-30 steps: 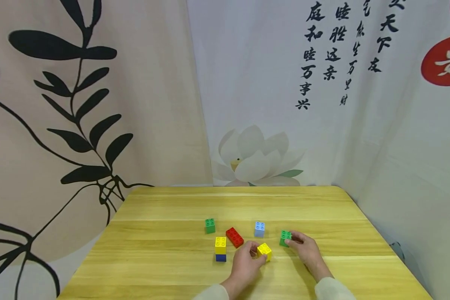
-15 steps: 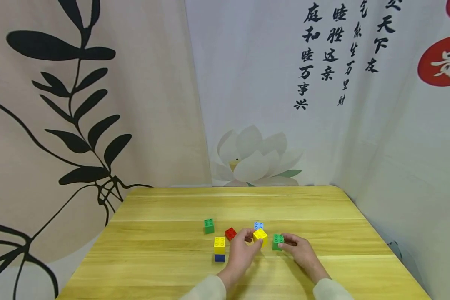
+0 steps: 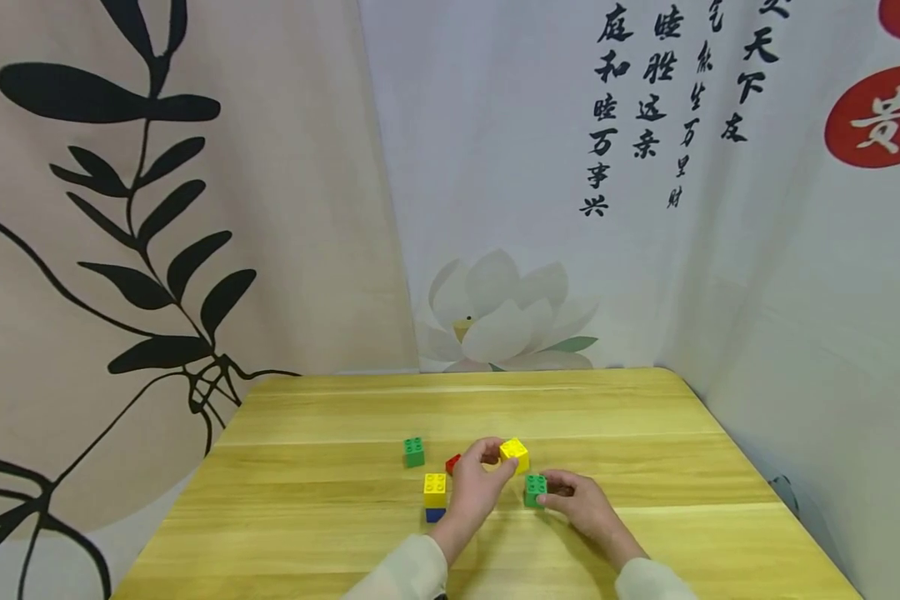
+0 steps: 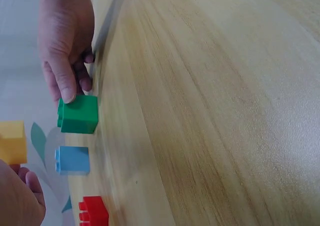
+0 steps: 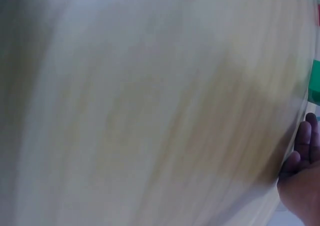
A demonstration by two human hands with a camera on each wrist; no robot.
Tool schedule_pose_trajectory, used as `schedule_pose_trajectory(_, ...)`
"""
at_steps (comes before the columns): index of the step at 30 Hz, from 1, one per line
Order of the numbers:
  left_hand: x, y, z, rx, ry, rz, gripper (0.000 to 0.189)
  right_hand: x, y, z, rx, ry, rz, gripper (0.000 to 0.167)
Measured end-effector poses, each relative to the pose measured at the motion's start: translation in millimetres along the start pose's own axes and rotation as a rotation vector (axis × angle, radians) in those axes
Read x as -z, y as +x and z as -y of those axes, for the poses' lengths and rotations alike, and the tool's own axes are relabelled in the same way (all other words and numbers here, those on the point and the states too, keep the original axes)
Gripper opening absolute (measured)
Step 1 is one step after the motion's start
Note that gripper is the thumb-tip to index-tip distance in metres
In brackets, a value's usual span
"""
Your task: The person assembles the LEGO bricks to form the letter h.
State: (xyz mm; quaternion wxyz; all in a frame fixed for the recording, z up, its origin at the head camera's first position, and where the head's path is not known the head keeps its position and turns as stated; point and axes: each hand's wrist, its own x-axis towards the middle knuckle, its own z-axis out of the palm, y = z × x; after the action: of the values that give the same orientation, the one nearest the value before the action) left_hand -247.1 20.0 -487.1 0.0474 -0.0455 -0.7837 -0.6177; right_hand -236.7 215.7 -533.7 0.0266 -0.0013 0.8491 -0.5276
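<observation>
My left hand [image 3: 476, 483] pinches a yellow building block [image 3: 514, 454] between thumb and fingers, raised over the table. My right hand [image 3: 581, 504] grips a green block [image 3: 536, 491] by its right side, just in front of and to the right of the yellow one. In the left wrist view a light blue block [image 4: 74, 160] stands on the table beside the green block; the head view hides it behind the yellow block. A red block [image 3: 452, 464] is mostly covered by my left hand.
Left of my left hand, another yellow block [image 3: 435, 490] sits on top of a dark blue block [image 3: 434, 515]. A second green block [image 3: 414, 452] stands farther back on the wooden table [image 3: 307, 500]. Printed curtains hang behind the table.
My left hand has carried the yellow block away from me and slightly left, over where the light blue block showed. My right hand has brought the green block left, toward it.
</observation>
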Motion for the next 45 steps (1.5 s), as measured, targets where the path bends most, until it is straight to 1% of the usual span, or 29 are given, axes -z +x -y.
schedule_pose_trajectory(4, 0.8, 0.0, 0.5, -0.01, -0.016, 0.019, 0.028, -4, -1.5, 4, 0.025, 0.01, 0.03, 0.046)
schedule_pose_trajectory(8, 1.2, 0.6, 3.7, -0.026, -0.041, 0.04, 0.03, -5, -2.9, 6, 0.051, 0.039, 0.078, 0.047)
schedule_pose_trajectory(11, 1.5, 1.4, 6.2, -0.016, -0.056, 0.063, 0.03, -5, -3.5, 7, 0.047, 0.056, 0.105, 0.047)
schedule_pose_trajectory(15, 2.2, 1.7, 10.0, -0.012, -0.059, 0.104, 0.032, -5, -5.0, 8, 0.025, 0.041, 0.101, 0.051)
schedule_pose_trajectory(18, 2.4, 2.5, 13.6, -0.011, -0.059, 0.139, 0.033, -5, -5.6, 8, 0.024, 0.039, 0.103, 0.053)
schedule_pose_trajectory(25, 3.0, 4.9, 17.6, 0.034, -0.066, 0.214, 0.034, -7, -4.2, 7, 0.041, 0.082, 0.137, 0.052)
schedule_pose_trajectory(34, 4.5, 6.1, 21.0, 0.033, -0.039, 0.268, 0.027, -8, -4.8, 7, 0.027, 0.083, 0.112, 0.048)
schedule_pose_trajectory(40, 2.4, 6.7, 23.0, 0.035, 0.0, 0.3, 0.025, -8, -3.6, 5, 0.035, 0.087, 0.122, 0.047)
schedule_pose_trajectory(45, 1.0, 7.8, 24.3, 0.024, 0.021, 0.325, 0.026, -8, -3.0, 4, 0.041, 0.106, 0.13, 0.046)
